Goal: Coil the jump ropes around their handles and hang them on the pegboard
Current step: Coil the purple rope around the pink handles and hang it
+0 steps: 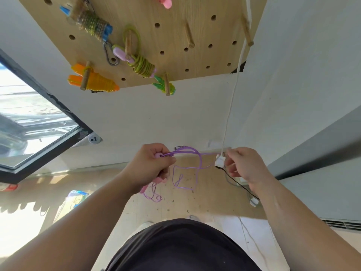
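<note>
My left hand grips the pink handles of a purple jump rope. The rope runs from the handle top to the right, and loose loops of it hang down toward the floor. My right hand pinches the rope's taut strand at about the same height, a little to the right. Above, the wooden pegboard carries coiled ropes on its pegs: a blue-handled one, an orange one, a green rope on pink handles and a small green one.
Bare wooden pegs stick out on the pegboard's right half. A white cable hangs down the wall to a white plug beside my right hand. A window lies to the left, and a bag with more ropes sits on the floor.
</note>
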